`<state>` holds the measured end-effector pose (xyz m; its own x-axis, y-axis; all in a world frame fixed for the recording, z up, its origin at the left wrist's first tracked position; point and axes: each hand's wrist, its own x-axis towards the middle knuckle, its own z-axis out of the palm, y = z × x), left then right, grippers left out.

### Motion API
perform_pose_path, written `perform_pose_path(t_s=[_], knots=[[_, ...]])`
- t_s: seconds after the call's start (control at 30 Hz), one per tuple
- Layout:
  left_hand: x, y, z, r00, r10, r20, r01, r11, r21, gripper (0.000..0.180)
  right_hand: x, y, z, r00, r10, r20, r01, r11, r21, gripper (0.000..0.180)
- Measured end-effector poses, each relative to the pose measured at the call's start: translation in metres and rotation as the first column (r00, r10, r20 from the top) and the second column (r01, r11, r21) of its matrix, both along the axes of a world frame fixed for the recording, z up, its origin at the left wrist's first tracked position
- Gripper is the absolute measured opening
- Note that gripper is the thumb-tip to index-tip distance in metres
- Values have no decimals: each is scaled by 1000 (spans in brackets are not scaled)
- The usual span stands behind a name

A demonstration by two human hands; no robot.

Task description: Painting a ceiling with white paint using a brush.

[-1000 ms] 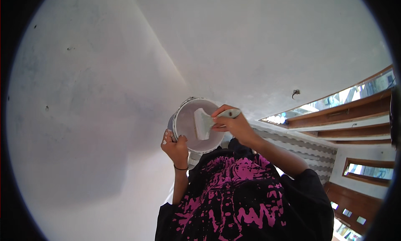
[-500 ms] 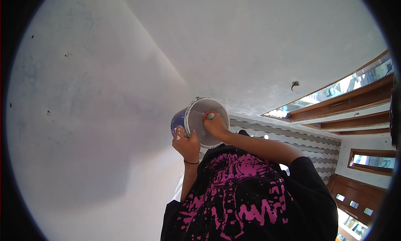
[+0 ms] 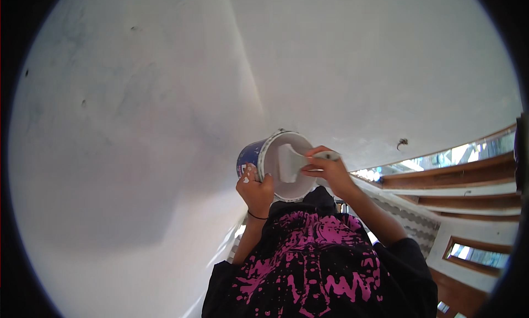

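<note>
A blue paint bucket (image 3: 250, 154) with a pale, paint-smeared rim is tilted so that its whitish inside faces me. My left hand (image 3: 255, 192), with white paint on its fingers and a black band at the wrist, grips the bucket's left side, thumb by the rim. In my right hand (image 3: 329, 170) is a wide paintbrush (image 3: 287, 163), held by its pale handle between thumb and fingers. White paint coats the brush's head, which lies across the bucket's mouth; whether it touches the inside wall I cannot tell.
Whitish wall surfaces (image 3: 138, 169) with small dark holes and smudges meet at a corner line above the bucket. A small hook-like fitting (image 3: 402, 143) sticks out of the right surface. Wood-framed windows (image 3: 449, 177) and a brown door (image 3: 460, 296) stand at the right.
My right hand has drawn back to the right from inside the bucket, bringing the brush's white head into sight. My left hand keeps its grip on the bucket. The view has turned slightly.
</note>
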<state>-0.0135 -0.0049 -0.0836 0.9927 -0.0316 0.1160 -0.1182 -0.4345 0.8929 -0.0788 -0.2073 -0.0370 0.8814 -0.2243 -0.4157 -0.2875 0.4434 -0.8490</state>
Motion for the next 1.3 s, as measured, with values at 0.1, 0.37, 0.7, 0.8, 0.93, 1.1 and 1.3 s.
perform_pose_path(t_s=[0.1,0.37,0.7,0.8,0.93,1.1,1.3], knots=[[-2,-7,10,999,41,-33,-44,994,-98,44,-17,-19,12,999,-36,9,35,996,79,12],[6,-1,-1,994,23,109,-18,999,-51,33,-25,-29,7,966,-108,236,50,970,240,7],[23,3,51,983,-181,27,179,916,-360,32,-20,-46,72,885,-67,460,156,975,-158,13],[19,-7,99,975,-217,39,210,860,-465,31,-22,-66,138,856,-30,517,137,976,-171,14],[16,-15,146,958,-271,99,281,799,-531,31,-28,-82,210,823,101,560,76,956,-284,12],[29,-26,172,948,-257,186,317,742,-591,32,-28,-78,243,752,339,565,129,765,-631,6],[31,-32,183,909,-184,375,339,849,-406,35,-23,-69,240,749,380,544,108,739,-665,8]])
